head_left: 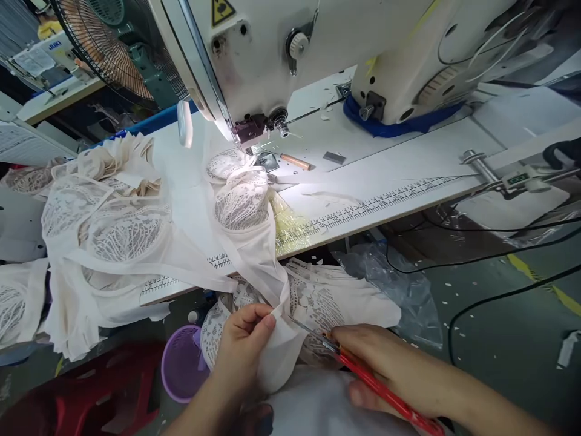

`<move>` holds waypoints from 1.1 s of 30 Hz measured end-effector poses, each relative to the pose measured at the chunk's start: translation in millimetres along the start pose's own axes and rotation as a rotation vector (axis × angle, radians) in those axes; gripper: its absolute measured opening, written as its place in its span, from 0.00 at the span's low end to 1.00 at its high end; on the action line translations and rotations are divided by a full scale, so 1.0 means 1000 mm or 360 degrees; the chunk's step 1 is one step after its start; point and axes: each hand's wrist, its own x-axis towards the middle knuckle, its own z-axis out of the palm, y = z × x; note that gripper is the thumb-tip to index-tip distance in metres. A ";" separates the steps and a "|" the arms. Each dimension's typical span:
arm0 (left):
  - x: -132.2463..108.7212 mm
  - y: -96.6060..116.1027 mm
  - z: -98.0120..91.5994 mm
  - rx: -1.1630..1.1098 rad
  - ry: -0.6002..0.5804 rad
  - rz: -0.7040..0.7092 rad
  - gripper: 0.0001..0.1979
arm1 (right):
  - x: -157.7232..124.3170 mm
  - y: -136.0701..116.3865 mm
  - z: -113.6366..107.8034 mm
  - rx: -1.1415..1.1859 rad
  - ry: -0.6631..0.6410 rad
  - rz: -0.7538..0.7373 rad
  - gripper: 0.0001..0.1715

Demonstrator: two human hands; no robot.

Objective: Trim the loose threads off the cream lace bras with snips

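My left hand (245,339) is closed in a pinch on the edge of a white lace bra (242,206), at the end of its band below the table edge. The bra's cups lie on the sewing table beside the machine's needle area. In my right hand (376,357) are red-handled scissors (372,381), their narrow blades pointing left at the cloth near my left fingertips. Whether the blades touch the fabric I cannot tell. More white lace pieces (336,303) rest beneath both hands, over my lap.
A white sewing machine (258,66) stands over the table (385,181), which has a printed ruler along its front edge. Many stacked bras (122,236) hang over the left side. A purple basket (184,363), a red stool (100,387) and a fan (109,48) are nearby. Black cables (499,297) cross the right.
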 end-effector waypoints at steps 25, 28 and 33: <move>-0.005 0.007 0.014 0.0420 0.0041 0.0286 0.09 | 0.013 -0.008 0.022 0.0179 0.0153 0.0051 0.16; -0.005 0.006 0.012 0.0463 0.0031 0.0363 0.08 | 0.013 -0.001 0.028 0.0308 0.0299 0.0095 0.18; -0.009 0.007 0.013 0.0640 -0.0145 0.0527 0.07 | 0.005 0.007 0.018 0.0231 0.0829 0.0003 0.16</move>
